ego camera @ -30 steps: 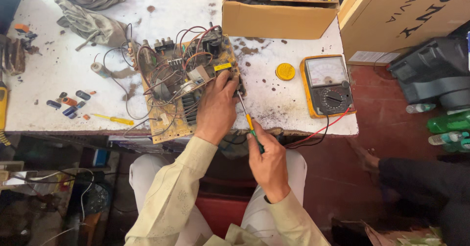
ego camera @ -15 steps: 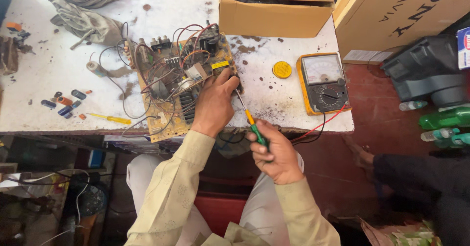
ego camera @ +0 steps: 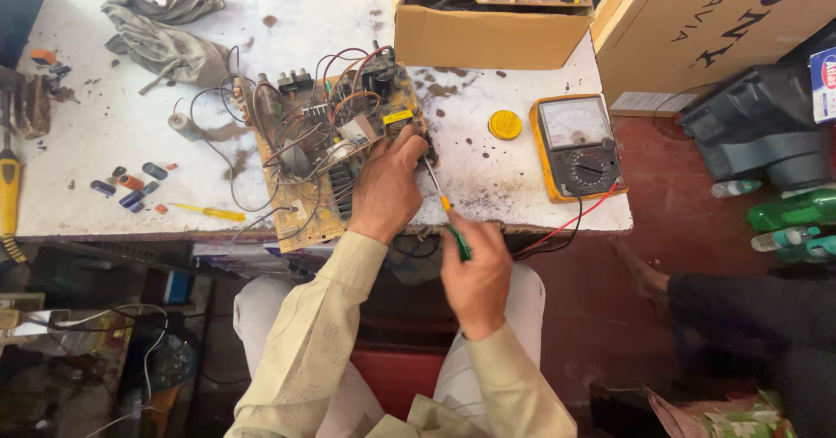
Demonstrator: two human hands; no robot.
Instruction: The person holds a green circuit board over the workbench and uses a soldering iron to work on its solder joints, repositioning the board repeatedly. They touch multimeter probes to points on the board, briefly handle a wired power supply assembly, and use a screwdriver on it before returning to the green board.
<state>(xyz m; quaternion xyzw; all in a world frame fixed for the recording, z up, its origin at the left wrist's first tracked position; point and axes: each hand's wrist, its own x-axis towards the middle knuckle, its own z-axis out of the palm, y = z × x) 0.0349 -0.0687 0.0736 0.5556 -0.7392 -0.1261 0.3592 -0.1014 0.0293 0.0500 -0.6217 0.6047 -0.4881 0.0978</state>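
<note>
- Since the earlier frame our right hand (ego camera: 475, 272) has shifted a little along the board's near right side, and the screwdriver (ego camera: 442, 201) now leans more steeply toward the board (ego camera: 335, 155); the board itself has stayed put.
- Our left hand (ego camera: 387, 185) lies flat on the board's right part, fingers curled loosely over its right edge by a small yellow component; it presses rather than grips.
- Our right hand is closed around the screwdriver's green handle, just off the board's near right corner, below the table (ego camera: 131, 142) edge.
- From that hand the screwdriver's shaft runs up to the board's right edge, its tip beside our left fingertips.
- We see the board lying tilted on the table, its near corner overhanging the edge, wires looping over it.
- Right of the board sit a yellow disc (ego camera: 505, 124) and, further right, a yellow meter (ego camera: 577, 146) with red and black leads.
- Beyond the board stands a cardboard box (ego camera: 492, 24).
- Left of the board lie a grey cloth (ego camera: 161, 33), small capacitors (ego camera: 131, 185) and a yellow tool (ego camera: 209, 212).
</note>
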